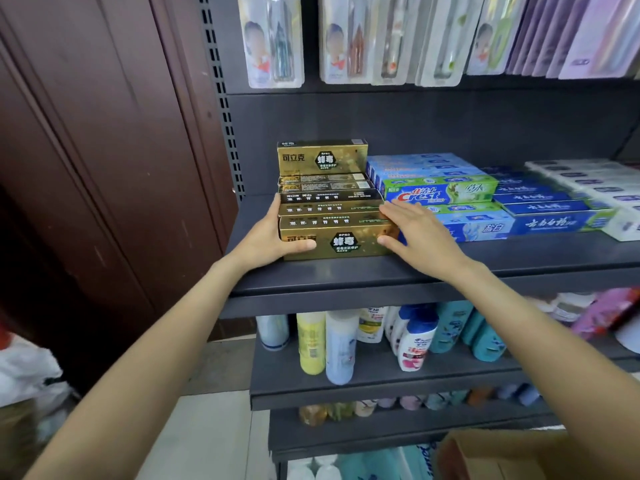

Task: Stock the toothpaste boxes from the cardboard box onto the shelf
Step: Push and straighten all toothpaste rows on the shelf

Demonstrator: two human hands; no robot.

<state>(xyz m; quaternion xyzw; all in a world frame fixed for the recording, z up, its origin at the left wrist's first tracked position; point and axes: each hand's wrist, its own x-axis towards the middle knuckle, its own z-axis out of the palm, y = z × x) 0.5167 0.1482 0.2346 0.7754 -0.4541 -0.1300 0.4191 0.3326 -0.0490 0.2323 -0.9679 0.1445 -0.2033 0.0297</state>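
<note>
Your left hand (273, 237) grasps the front gold toothpaste box (336, 239) at the shelf (381, 275) edge; your right hand (420, 233) rests flat, released, at its 3 o'clock end. Square it against the Crest boxes (446, 194), then push toward 12 o'clock.

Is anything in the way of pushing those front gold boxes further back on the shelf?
Yes. The front gold boxes, held between the left hand and right hand, have the rear gold stack directly behind them on the shelf, and the Crest boxes sit close on their right.
</note>
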